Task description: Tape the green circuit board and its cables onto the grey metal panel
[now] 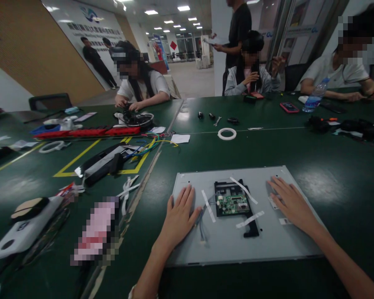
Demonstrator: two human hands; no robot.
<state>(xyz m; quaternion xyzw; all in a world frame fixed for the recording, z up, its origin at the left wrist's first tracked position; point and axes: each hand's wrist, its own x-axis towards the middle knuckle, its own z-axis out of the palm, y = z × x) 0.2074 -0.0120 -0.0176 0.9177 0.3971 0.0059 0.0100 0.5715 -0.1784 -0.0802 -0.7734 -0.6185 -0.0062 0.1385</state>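
A grey flat display panel (237,251) lies on the green table in front of me, its back side up. My left hand (181,214) rests flat on its left part, fingers stretched out, the thumb beside some thin cables (201,226). On the right part lies my right hand (291,203), also flat with fingers extended, partly over white labels (285,221). Between the hands, a green circuit board (232,204) sits in a black bracket (252,228). White tape strips (208,206) lie around the bracket. Neither hand grips anything.
Beyond the panel are a tape roll (227,133), a small wrench (217,121) and a water bottle (316,96). To the left lie a black device with wires (104,164), a white device (25,228) and red strips (87,132). Several people are across the table.
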